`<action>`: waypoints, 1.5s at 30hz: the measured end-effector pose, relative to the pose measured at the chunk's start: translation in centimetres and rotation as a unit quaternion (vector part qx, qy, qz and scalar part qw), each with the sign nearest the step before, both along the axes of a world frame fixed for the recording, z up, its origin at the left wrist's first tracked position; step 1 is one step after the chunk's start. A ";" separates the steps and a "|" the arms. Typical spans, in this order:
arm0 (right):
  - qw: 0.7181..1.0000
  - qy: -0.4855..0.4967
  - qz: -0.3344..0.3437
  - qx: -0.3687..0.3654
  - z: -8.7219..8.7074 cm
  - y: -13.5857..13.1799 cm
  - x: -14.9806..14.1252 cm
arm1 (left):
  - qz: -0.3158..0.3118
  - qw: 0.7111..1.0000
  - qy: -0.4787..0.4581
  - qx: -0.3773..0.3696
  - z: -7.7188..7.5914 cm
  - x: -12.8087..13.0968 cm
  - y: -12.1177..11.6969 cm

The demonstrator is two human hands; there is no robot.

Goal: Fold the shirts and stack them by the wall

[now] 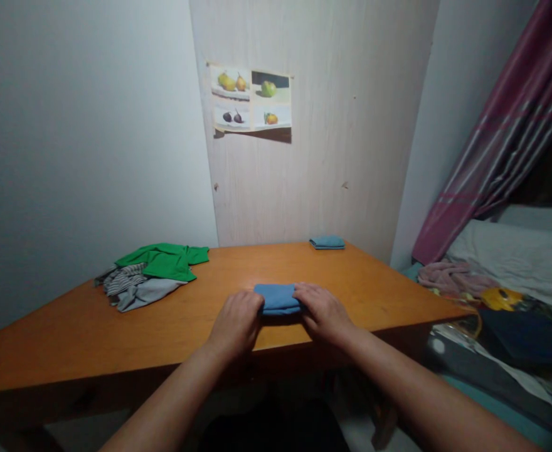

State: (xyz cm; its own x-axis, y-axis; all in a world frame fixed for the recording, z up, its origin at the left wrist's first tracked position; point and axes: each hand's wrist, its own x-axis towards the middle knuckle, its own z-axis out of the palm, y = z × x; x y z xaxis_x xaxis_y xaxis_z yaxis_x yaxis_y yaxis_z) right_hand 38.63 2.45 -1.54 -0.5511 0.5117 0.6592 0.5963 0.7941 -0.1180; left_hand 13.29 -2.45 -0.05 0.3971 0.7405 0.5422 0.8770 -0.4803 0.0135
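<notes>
A blue folded cloth (278, 298), layered into a small rectangle, is at the front edge of the wooden table (238, 270). My left hand (239, 319) grips its left end, fingers curled over it. On the opposite end, my right hand (322, 311) is closed round the cloth, fingers on top. The thumbs and the underside of the cloth are mostly hidden.
To the left lies a loose heap of clothes: a green shirt (167, 260), a striped garment (124, 280) and a grey one (148, 294). Another folded blue cloth (327, 243) rests at the table's back right. Beyond the right edge are bedding and a purple curtain (483, 138).
</notes>
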 end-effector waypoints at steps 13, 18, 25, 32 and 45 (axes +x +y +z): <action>0.982 0.129 0.007 -0.141 1.4 0.1 1.0 | 0.008 0.898 -0.418 -0.138 -2.3 -1.8 0.1; 0.989 0.092 -0.015 -0.118 4.9 1.5 -3.5 | -0.012 0.884 -0.434 -0.173 -3.2 -1.6 1.1; 0.973 -0.109 -0.116 -0.168 2.7 3.7 -7.6 | -0.048 0.887 -0.403 -0.221 -3.6 -2.0 0.6; 0.955 -0.174 -0.146 -0.190 -0.8 4.3 -6.6 | -0.074 0.879 -0.403 -0.245 -2.8 -2.9 1.8; 0.974 -0.117 -0.115 -0.159 -1.5 4.1 -5.8 | -0.081 0.918 -0.229 -0.313 -0.9 -3.4 11.1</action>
State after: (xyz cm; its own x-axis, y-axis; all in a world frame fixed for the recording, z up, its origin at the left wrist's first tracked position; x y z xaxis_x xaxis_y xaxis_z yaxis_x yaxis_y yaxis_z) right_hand 32.85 6.50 -3.08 -0.5143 0.7969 0.3170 0.7936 0.5824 -0.1764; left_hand 9.91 8.68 -0.90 0.3655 0.9157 0.1670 0.6288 -0.3752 0.6811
